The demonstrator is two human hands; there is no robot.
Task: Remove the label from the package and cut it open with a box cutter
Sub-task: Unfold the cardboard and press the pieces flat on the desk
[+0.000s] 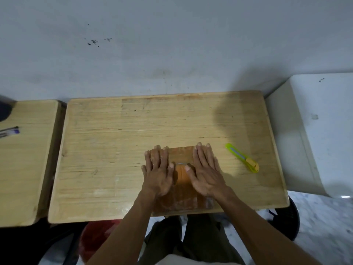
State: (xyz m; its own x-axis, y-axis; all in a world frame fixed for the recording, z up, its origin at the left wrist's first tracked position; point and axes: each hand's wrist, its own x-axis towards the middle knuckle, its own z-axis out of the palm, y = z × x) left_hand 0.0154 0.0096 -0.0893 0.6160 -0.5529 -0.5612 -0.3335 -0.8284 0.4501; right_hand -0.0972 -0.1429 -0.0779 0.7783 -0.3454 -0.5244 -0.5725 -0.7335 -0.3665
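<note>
A brown cardboard package [181, 180], wrapped in shiny tape, lies flat near the front edge of the wooden table [114, 142]. My left hand [158, 173] rests palm down on its left side with fingers spread. My right hand [206, 173] lies flat on its right side, fingers apart. Both hands cover much of the package top, so I cannot see a label. A green and yellow box cutter [242, 157] lies on the table to the right of my right hand, apart from it, blade end hidden in its body.
A second wooden table [24, 161] stands to the left with pens [9, 131] on it. A white cabinet [315, 131] stands at the right. A grey wall runs behind the table. My legs and something red [95, 240] are below the front edge.
</note>
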